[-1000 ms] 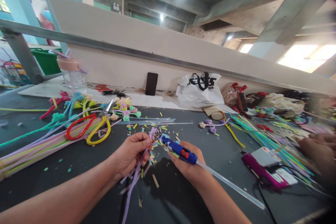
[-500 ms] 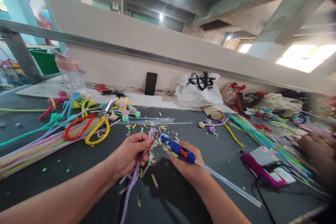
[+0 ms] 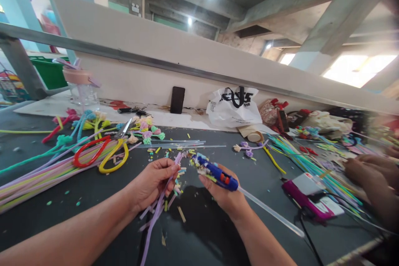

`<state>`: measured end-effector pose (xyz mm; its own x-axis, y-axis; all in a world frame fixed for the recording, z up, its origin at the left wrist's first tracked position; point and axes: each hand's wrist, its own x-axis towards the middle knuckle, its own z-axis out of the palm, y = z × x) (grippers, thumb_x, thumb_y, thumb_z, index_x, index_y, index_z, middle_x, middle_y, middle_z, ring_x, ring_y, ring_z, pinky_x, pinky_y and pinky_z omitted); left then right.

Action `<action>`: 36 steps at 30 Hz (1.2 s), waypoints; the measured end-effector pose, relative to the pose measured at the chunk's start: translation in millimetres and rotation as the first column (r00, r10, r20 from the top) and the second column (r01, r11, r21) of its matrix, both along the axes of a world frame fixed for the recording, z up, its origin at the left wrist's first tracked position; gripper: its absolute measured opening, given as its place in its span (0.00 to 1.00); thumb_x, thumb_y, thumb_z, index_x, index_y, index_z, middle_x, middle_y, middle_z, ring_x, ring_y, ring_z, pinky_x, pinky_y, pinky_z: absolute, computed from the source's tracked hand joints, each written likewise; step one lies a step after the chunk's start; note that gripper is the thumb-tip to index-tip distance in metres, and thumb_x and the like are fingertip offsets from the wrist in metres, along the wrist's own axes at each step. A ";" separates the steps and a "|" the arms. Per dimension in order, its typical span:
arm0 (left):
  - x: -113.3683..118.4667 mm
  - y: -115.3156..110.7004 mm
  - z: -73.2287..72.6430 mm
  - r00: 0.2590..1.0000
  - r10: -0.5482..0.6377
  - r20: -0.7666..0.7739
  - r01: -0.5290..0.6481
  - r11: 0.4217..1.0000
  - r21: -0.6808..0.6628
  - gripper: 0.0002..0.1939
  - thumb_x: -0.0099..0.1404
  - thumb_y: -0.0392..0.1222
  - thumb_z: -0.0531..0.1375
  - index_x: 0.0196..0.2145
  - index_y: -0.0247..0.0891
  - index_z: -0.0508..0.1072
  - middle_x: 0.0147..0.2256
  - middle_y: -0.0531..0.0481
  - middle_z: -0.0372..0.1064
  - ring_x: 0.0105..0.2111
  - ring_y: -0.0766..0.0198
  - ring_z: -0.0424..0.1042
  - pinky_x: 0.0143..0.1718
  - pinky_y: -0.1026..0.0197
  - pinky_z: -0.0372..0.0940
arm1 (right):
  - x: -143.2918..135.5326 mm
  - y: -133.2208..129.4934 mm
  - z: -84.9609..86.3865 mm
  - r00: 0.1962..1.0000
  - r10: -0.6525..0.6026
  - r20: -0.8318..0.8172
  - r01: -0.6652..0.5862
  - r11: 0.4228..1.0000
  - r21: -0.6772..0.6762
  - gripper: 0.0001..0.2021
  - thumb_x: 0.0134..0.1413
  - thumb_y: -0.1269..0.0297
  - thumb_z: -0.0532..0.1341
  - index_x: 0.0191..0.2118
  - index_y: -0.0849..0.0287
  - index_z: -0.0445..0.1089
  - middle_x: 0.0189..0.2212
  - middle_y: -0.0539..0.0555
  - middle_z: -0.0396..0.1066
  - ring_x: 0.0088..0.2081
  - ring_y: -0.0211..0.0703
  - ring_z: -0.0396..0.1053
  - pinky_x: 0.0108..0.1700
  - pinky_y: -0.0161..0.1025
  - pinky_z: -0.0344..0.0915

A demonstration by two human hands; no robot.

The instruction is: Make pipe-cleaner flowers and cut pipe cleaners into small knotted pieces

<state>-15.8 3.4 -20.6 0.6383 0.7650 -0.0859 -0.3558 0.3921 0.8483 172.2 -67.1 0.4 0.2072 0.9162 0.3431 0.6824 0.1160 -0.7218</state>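
Note:
Pinched in my left hand (image 3: 160,178) is a lilac fuzzy stem (image 3: 153,226), whose short top end sticks up past the fingertips and whose length hangs toward the table's front. My right hand (image 3: 222,189) is wrapped round a blue glue gun (image 3: 216,173) with a red-orange trigger. A long clear glue stick (image 3: 272,212) runs out of its back end. The gun's nozzle points left, a small gap away from the lilac stem. Small coloured cut pieces (image 3: 181,215) are scattered beneath and around both hands.
Scissors (image 3: 114,149) with red and yellow handles lie on a bundle of pastel stems (image 3: 56,174) at left. Behind are a phone (image 3: 177,99) and a white bag (image 3: 234,107). At right are a magenta device (image 3: 308,201), more stems (image 3: 311,166) and another person's hands (image 3: 370,174).
My right hand and the glue gun have moved slightly right, widening the gap between nozzle and lilac stem. My left hand keeps its pinch. The whole view has shifted a little.

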 end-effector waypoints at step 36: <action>2.2 -2.1 -2.9 0.995 -0.088 0.037 0.087 0.996 0.033 0.11 0.56 0.43 0.61 0.22 0.34 0.64 0.19 0.56 0.61 0.13 0.77 0.57 0.13 0.72 0.53 | -1.4 -1.3 17.9 0.643 0.260 0.721 0.149 0.881 -0.450 0.10 0.34 0.82 0.56 0.25 0.63 0.68 0.26 0.57 0.73 0.32 0.45 0.69 0.36 0.39 0.47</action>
